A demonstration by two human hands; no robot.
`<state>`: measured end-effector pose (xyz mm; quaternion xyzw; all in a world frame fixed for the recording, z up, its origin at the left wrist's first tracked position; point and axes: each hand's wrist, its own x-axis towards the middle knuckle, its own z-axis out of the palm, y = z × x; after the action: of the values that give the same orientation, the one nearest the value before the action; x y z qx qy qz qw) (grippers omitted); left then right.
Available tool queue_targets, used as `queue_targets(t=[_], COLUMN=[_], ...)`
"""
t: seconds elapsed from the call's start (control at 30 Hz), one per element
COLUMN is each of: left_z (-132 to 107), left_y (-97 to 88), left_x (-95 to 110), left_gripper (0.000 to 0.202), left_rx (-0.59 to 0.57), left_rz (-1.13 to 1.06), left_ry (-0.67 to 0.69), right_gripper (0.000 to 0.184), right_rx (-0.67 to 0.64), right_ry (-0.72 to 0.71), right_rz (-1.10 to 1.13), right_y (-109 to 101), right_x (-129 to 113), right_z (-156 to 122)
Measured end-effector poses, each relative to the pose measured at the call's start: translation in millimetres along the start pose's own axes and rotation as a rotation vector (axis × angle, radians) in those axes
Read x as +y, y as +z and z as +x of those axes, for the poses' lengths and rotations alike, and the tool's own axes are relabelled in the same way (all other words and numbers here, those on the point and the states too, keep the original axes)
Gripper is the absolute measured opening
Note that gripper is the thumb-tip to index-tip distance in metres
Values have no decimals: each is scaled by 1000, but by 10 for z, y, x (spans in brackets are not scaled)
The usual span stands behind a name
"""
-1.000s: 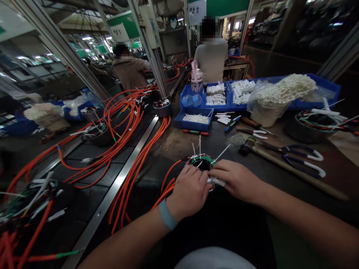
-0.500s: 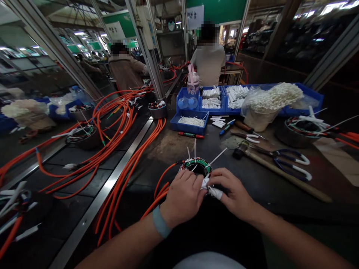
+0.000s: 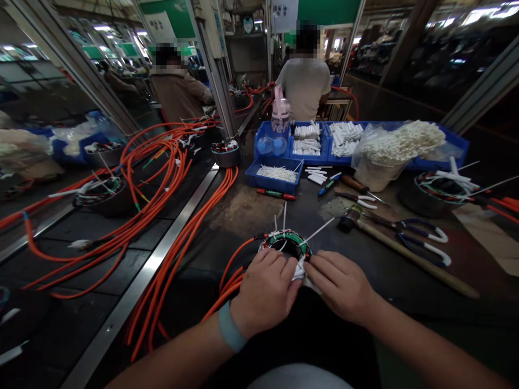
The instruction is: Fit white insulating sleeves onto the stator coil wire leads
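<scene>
A round motor stator point(image 3: 302, 240) with green, red and white wires around its rim sits at the bench's front edge, with white ties sticking up from it. My left hand point(image 3: 267, 286), wearing a blue-grey wristband point(image 3: 232, 327), is curled over its near left side, closed on a white insulating sleeve point(image 3: 299, 270). My right hand point(image 3: 343, 286) is closed at the near right rim, fingertips against the same white bundle. Its fingers partly cover another whitish piece below. Orange cables point(image 3: 233, 281) run from the stator's left side.
Blue bins point(image 3: 306, 156) with white tubes stand behind, before them a small blue tray point(image 3: 271, 186) of thin white ties. A hammer point(image 3: 413, 259), scissors point(image 3: 424, 237) and markers point(image 3: 275, 194) lie around. Left is a conveyor point(image 3: 154, 259) with orange cable coils point(image 3: 162, 210). Two people point(image 3: 304, 81) are beyond.
My right hand has turned, its fingers now closer together over the white piece that showed between them before. My left hand stays over the bundle. The view has shifted slightly.
</scene>
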<state>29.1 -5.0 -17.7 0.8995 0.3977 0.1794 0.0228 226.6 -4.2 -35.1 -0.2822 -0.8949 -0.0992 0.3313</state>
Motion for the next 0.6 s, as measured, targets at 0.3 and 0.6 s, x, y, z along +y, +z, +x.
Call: queue_targets(t=[0.3, 0.6], left_z=[-38, -33], left_y=[7, -47], left_x=[18, -5], left_gripper=[34, 53], left_rx=[64, -41], left_rz=[-157, -190], left_ry=[-82, -127], right_gripper=[24, 22], right_rx=[128, 198], right_ry=[185, 165], right_rz=[136, 229], right_y=[71, 196], right_x=[-157, -450], right_z=[-151, -413])
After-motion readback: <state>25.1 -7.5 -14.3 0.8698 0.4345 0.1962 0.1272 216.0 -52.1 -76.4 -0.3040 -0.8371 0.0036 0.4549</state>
